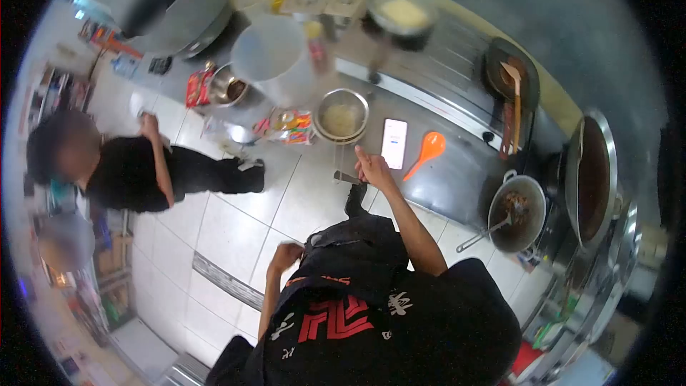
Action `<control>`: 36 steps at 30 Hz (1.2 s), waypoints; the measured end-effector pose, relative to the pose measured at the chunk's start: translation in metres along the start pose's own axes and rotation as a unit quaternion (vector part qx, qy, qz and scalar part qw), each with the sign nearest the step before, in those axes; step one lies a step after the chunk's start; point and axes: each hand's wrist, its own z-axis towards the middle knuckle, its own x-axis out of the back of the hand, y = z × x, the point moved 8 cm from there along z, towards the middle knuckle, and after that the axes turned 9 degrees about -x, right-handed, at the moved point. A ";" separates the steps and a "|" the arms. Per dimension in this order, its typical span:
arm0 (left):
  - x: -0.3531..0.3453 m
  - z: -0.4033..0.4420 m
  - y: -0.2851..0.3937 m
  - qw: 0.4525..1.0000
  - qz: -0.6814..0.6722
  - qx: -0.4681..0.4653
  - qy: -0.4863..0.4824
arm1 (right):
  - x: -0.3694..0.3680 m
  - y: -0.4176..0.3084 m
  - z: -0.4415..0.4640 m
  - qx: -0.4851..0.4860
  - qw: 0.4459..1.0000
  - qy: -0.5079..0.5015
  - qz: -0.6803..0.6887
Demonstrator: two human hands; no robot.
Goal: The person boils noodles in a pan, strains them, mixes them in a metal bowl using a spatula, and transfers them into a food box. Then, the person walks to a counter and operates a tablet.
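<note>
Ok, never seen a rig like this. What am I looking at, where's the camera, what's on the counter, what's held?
No robot here: it's a person working bare-handed. There is one picture, from a camera worn on their head, looking forward and down; the wide lens bends the edges.

On the metal counter lie a phone with its screen lit and an orange spoon. To their left are a round metal strainer and colourful packets.

The right hand is beside the strainer, near the phone; the left hand is lower, away from the counter. I can't make out anything held in either. Another person stands at the left.
</note>
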 end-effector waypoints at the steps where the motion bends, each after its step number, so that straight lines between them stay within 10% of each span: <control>1: -0.041 -0.063 -0.106 0.944 -0.301 0.073 0.119 | -0.013 -0.005 -0.001 0.011 1.000 -0.013 -0.018; 4: -0.088 -0.230 -0.185 0.874 -0.292 0.277 0.271 | -0.063 0.044 0.003 -0.138 0.977 -0.056 0.152; 7: -0.159 -0.391 -0.213 0.569 -0.409 0.417 0.579 | -0.111 0.119 -0.009 -0.130 0.950 -0.118 0.260; 10: -0.223 -0.444 -0.198 0.408 -0.421 0.392 0.709 | -0.153 0.136 -0.055 -0.093 0.980 -0.159 -0.073; 11: -0.234 -0.440 -0.192 0.494 -0.396 0.371 0.680 | -0.159 0.134 -0.058 -0.091 0.979 -0.163 -0.080; 13: -0.322 -0.438 -0.242 0.490 -0.505 0.306 0.641 | -0.148 0.106 -0.061 0.013 0.992 -0.106 0.072; 16: -0.345 -0.385 -0.262 0.463 -0.668 0.361 0.457 | -0.112 0.082 -0.038 -0.081 0.916 0.035 0.392; 17: -0.272 -0.354 -0.187 0.537 -0.571 0.391 0.483 | -0.109 0.072 -0.029 -0.097 0.881 0.025 0.463; 23: -0.091 -0.185 -0.142 0.817 -0.412 0.195 0.351 | -0.092 0.004 -0.007 0.052 0.918 -0.082 0.384; 25: -0.021 -0.142 -0.113 0.885 -0.321 0.148 0.303 | -0.075 -0.004 -0.029 0.081 0.937 0.024 0.338; 30: 0.093 -0.049 -0.029 0.932 -0.248 0.064 0.257 | -0.053 -0.005 -0.086 0.133 0.957 0.091 0.242; 36: 0.062 0.107 0.062 0.955 -0.297 -0.020 0.004 | -0.028 0.034 -0.115 0.104 0.913 0.166 0.358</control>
